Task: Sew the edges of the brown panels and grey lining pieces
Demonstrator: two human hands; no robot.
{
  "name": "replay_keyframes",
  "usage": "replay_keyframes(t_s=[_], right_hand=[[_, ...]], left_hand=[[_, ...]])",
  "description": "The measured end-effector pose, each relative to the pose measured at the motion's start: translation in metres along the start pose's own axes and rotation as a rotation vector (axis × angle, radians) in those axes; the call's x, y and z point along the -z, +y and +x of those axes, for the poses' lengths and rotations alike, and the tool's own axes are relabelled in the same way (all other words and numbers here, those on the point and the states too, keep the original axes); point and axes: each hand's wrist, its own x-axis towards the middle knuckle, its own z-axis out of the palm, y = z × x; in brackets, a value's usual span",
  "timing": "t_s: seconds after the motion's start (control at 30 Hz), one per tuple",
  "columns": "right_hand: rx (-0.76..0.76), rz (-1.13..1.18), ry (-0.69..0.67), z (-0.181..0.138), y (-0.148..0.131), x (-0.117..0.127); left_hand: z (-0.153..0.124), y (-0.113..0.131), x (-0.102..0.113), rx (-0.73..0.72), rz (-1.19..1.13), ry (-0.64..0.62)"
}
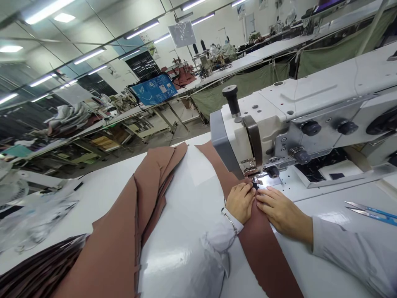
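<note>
A long brown leather strip [263, 252] runs across the white table [192, 194] and passes under the presser foot [254, 182] of a white sewing machine [310, 111]. My left hand [240, 201] rests on the strip just left of the needle, fingers curled and pressed down on it. My right hand [283, 213] lies flat on the strip's right edge, fingers stretched toward the foot. Both wrists wear pale sleeves; a bracelet sits on the left one.
A stack of brown leather pieces [136, 215] lies to the left, with darker pieces [37, 269] at the near left corner. Blue-handled scissors [372, 212] lie at the right edge. Other work tables and machines [214, 58] stand behind.
</note>
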Motion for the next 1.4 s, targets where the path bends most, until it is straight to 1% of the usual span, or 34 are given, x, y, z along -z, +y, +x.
replay_keyframes(t_s=[0.23, 0.4, 0.53, 0.63, 0.7, 0.8, 0.9, 0.97, 1.2, 1.4], right_hand=[[0.024, 0.028, -0.043, 0.001, 0.005, -0.004], [0.017, 0.024, -0.017, 0.003, 0.003, -0.004], [-0.028, 0.006, -0.007, 0.01, 0.007, -0.005], [-0.041, -0.008, -0.011, 0.014, 0.008, -0.006], [-0.031, -0.033, 0.0, 0.011, 0.002, -0.007], [-0.006, -0.148, 0.049, -0.004, -0.021, -0.01], [0.007, -0.243, 0.073, -0.015, -0.043, -0.013], [0.022, -0.27, 0.07, -0.015, -0.049, -0.014], [0.025, -0.334, 0.036, 0.007, -0.041, -0.017], [0.042, -0.301, 0.049, 0.012, -0.032, -0.019]], left_hand=[[0.003, 0.004, 0.005, 0.011, 0.013, -0.054], [0.004, 0.009, 0.011, 0.054, -0.007, -0.097], [0.009, 0.003, 0.01, 0.075, -0.038, -0.103], [0.015, -0.004, 0.007, 0.088, -0.015, -0.115], [0.018, -0.006, 0.006, 0.093, 0.01, -0.134], [0.02, -0.006, 0.004, 0.078, 0.048, -0.149], [0.019, -0.004, 0.001, 0.083, 0.088, -0.125], [0.018, -0.006, -0.002, 0.092, 0.089, -0.115], [0.029, -0.022, -0.006, 0.102, 0.043, -0.084], [0.037, -0.026, -0.005, 0.115, 0.017, -0.094]])
